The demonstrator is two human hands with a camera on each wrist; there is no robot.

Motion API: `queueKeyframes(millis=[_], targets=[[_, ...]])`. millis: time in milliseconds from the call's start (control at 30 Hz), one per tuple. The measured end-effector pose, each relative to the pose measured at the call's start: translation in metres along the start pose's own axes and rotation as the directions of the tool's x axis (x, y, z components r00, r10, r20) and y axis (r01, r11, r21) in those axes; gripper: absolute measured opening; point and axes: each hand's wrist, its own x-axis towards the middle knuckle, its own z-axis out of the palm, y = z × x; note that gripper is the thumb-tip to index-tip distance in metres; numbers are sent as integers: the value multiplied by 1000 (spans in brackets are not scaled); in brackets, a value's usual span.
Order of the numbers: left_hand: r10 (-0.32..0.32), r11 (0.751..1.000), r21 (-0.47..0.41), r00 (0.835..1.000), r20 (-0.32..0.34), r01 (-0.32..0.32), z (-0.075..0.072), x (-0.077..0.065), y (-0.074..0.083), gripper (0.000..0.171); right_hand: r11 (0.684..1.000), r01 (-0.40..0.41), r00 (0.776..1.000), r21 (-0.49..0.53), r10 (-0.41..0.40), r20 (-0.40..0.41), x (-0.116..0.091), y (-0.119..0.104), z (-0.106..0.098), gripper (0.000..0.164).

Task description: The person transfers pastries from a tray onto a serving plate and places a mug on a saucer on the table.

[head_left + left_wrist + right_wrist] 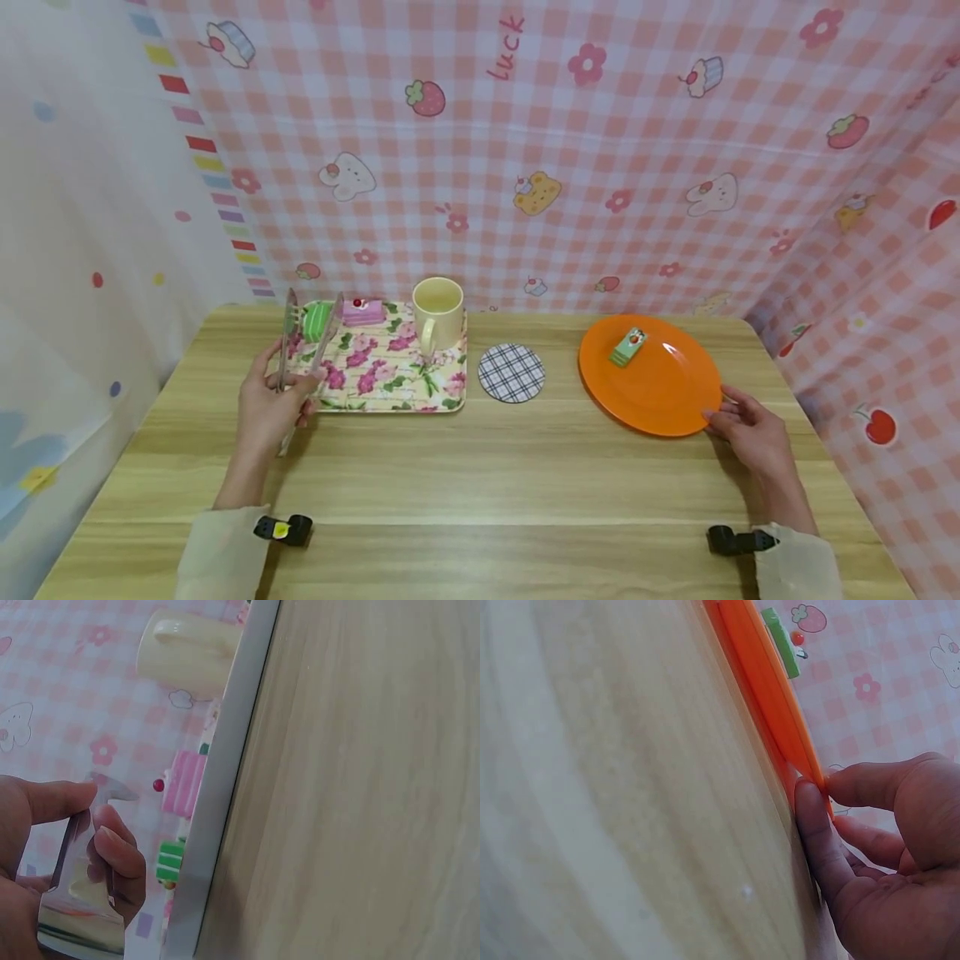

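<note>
My left hand (273, 404) grips a pair of metal tongs (81, 915), their two arms spread apart over the left end of a floral tray (390, 403). Between the arms, in the head view, appears a green striped toy cake (317, 322) on the tray. Right of it sits a pink toy cake (363, 312) with a red cherry. My right hand (752, 429) pinches the near right rim of an orange plate (769, 697), thumb and fingers on opposite faces. A small green-and-white toy cake slice (628, 346) rests on that plate.
A pale yellow mug (439, 312) stands upright at the tray's right end. Between tray and plate lies a round checked coaster (512, 372). The wooden table (487, 492) ends at a pink checked curtain (480, 167) behind, with cloth at both sides.
</note>
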Motion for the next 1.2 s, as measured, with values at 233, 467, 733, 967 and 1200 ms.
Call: queueKeyframes(millis=[233,467,733,967,1200], targets=[[-9,1000,-2,1000,-7,9,-1,2,-3,84,1000,3,1000,-15,-3,0,-1,-2,-1,70],[-37,999,-8,999,14,37,0,5,-8,86,1000,-11,1000,-17,11,-11,-2,-3,0,71],[-88,996,-13,996,32,89,-2,11,-12,88,1000,11,1000,-14,-11,1,-1,-1,-1,71],[-120,992,-20,991,63,121,0,16,-13,91,1000,9,1000,5,-9,-18,-3,1,-5,71],[-131,991,12,989,72,131,-3,16,-11,91,999,-1,1000,49,1,-4,-3,-2,-2,71]])
